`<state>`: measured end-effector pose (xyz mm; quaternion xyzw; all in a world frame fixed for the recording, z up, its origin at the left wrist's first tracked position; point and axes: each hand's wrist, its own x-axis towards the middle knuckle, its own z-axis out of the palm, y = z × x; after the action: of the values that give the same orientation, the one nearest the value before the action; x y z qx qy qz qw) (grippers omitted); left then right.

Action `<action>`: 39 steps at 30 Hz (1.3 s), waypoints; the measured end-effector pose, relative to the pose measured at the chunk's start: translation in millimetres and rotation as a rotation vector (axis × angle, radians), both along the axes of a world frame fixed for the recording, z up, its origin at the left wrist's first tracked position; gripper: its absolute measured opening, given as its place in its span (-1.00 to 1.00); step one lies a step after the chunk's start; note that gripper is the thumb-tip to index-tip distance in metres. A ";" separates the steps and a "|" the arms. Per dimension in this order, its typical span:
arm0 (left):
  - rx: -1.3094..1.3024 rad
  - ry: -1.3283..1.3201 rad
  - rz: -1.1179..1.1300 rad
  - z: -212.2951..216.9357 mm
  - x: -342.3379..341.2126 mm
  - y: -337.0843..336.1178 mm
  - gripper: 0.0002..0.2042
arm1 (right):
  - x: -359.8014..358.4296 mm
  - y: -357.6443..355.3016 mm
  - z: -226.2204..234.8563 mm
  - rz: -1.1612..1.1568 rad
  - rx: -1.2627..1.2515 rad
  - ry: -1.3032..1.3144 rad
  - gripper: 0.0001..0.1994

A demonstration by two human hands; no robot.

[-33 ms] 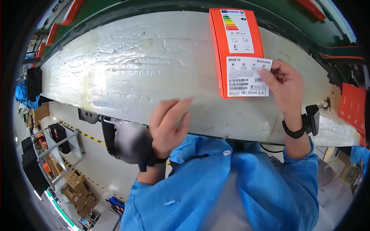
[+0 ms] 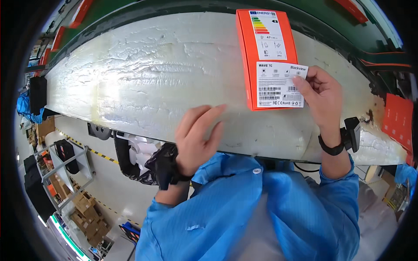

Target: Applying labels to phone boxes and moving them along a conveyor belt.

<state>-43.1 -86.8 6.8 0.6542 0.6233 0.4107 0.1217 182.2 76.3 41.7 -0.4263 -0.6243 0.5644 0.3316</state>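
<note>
An orange-red box (image 2: 250,61) lies on the worn pale work surface (image 2: 191,82), right of the middle. A coloured energy-rating label (image 2: 270,48) is on its upper face. My right hand (image 2: 321,93) pinches the right edge of a white printed sticker (image 2: 275,93) between thumb and fingers. The sticker covers the lower part of the box; whether it touches the box, I cannot tell. My left hand (image 2: 198,135) is over the near edge of the surface, fingers apart and slightly curled, holding nothing.
Below the near edge at left stands a bin (image 2: 125,158) with a black bag and white paper scraps. A green conveyor belt (image 2: 174,8) runs along the far side. An orange-red sheet (image 2: 398,122) is at far right. A metal cart (image 2: 72,174) and cardboard boxes (image 2: 89,215) stand on the floor at left.
My left hand has moved slightly right and away from me. A blurred round greyish thing beside the left wrist is gone, uncovering the bin. The sticker has shifted slightly up the box.
</note>
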 end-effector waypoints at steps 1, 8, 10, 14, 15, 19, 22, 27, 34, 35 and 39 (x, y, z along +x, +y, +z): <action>0.001 -0.006 0.000 -2.9 6.5 10.1 -0.58 | -0.8 1.2 -1.0 0.000 0.001 -0.006 -0.84; -0.034 -0.362 -0.054 -10.9 25.0 26.8 -0.61 | -1.7 0.3 -1.0 0.007 0.041 -0.086 -0.84; -0.022 -0.348 -0.065 -12.5 24.1 26.6 -0.62 | -2.3 0.9 -1.9 0.004 0.047 -0.085 -0.84; 0.008 -0.280 -0.073 -14.6 22.6 27.5 -0.62 | 1.2 3.4 -2.8 0.031 0.068 -0.112 -0.85; 0.027 -0.264 -0.078 -15.4 22.5 27.4 -0.61 | 1.4 3.2 -2.9 0.030 0.071 -0.129 -0.85; 0.006 -0.258 -0.080 -10.7 22.0 27.9 -0.61 | -1.8 2.4 -1.6 0.018 0.090 -0.117 -0.85; 0.020 -0.254 -0.093 -11.3 22.0 28.7 -0.61 | -0.8 2.9 -1.2 0.024 0.071 -0.132 -0.84; 0.044 -0.239 -0.116 -11.4 22.5 29.9 -0.60 | -0.7 3.1 -1.4 0.022 0.069 -0.134 -0.84; 0.113 -0.147 -0.128 -12.6 24.0 32.9 -0.55 | -0.4 3.6 1.6 0.031 0.055 -0.151 -0.84; 0.099 -0.144 -0.143 -13.3 24.3 33.2 -0.54 | 0.1 3.6 1.2 0.036 0.069 -0.162 -0.84; 0.081 -0.199 -0.142 -13.3 24.6 34.5 -0.49 | -1.0 3.9 -0.2 0.020 0.028 -0.132 -0.84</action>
<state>-18.5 -52.3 -6.5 0.6570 0.5434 0.4887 0.1851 181.2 80.2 41.6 -0.4518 -0.6568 0.5297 0.2898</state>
